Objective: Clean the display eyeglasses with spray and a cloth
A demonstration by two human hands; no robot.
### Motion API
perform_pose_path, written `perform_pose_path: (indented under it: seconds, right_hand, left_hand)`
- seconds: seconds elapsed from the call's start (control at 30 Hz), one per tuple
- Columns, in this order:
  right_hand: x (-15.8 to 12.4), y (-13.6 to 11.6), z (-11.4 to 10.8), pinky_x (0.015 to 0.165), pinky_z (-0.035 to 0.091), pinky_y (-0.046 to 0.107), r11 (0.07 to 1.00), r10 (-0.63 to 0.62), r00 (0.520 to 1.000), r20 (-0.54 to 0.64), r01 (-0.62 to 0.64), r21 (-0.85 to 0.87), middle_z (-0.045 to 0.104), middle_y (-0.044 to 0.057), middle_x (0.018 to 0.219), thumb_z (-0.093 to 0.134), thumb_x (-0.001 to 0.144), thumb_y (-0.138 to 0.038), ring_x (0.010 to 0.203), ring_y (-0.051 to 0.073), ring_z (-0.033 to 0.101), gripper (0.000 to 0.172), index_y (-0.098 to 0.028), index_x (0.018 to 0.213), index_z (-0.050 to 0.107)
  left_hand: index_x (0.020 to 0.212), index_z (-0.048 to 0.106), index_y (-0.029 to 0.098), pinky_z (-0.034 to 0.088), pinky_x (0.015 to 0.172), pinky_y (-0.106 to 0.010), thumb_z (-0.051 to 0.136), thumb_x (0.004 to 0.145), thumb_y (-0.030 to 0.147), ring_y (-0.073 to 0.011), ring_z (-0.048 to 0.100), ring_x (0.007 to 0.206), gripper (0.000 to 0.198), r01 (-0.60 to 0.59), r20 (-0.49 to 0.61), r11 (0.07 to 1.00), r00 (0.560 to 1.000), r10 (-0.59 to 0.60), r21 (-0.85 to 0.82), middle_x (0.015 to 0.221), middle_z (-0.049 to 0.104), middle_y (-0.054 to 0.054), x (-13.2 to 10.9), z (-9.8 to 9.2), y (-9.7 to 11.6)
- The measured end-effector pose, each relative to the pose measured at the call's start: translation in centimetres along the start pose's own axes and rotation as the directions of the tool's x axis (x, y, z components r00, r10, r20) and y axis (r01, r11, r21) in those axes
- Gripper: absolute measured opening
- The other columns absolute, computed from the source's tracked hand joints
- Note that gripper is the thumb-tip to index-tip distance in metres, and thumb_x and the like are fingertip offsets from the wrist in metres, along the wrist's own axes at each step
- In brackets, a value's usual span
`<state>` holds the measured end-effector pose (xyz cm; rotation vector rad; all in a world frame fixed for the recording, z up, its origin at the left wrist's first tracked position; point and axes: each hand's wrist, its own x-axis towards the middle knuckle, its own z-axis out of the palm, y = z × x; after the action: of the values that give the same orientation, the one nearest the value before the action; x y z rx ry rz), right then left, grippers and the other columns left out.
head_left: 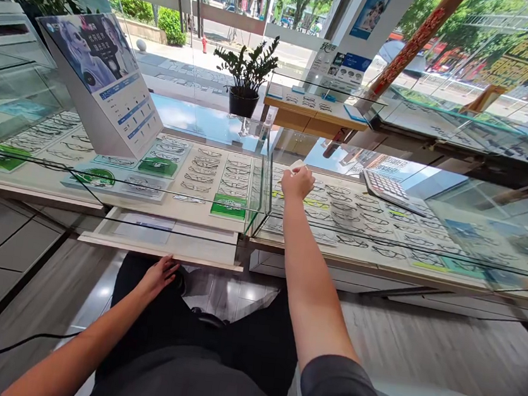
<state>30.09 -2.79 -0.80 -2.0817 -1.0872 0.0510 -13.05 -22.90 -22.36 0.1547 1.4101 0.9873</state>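
Nearest, below the pulled-out drawer (pixel 164 237): left hand (pixel 158 275), fingers loosely spread, touching the drawer's front lip from underneath, holding nothing. Farther out, arm stretched over the glass surface (pixel 383 237): right hand (pixel 297 181), fingers pinched together on a small pale cloth (pixel 296 164), which pokes up and away from the fingertips, right at the seam between the two display cases. Cloth light, soft-looking, mostly hidden by the hand. Beyond, to the right: calculator (pixel 389 190); farther back, potted plant (pixel 246 78).
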Motion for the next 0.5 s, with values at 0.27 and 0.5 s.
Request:
perform_pose_path:
  seconds: [0.27,0.5]
  right_hand:
    - [0.0,0.1,0.1,0.115,0.046,0.058,1.0,0.012,1.0,-0.016,-0.011,0.029,0.068,0.017,0.134,0.062,0.097,-0.033,0.131,0.04,0.056,0.01,-0.024,0.101,0.063]
    - [-0.3,-0.3,-0.3,0.119,0.044,0.061,0.999,0.027,0.999,0.018,-0.027,0.023,0.067,0.019,0.139,0.062,0.098,-0.032,0.135,0.041,0.056,0.011,-0.023,0.102,0.064]
  left_hand:
    - [0.103,0.077,0.021,0.045,0.054,-0.022,0.07,0.103,0.02,-0.0212,0.083,0.092,0.007,0.077,-0.014,0.997,0.997,-0.077,0.009,0.118,0.08,-0.01,-4.3,-2.8,-1.3]
    - [0.09,0.073,0.022,0.045,0.057,-0.025,0.074,0.093,0.011,-0.0241,0.081,0.087,0.011,0.183,-0.081,0.964,0.982,-0.17,0.194,0.106,0.081,-0.01,-8.5,-5.0,-1.6]
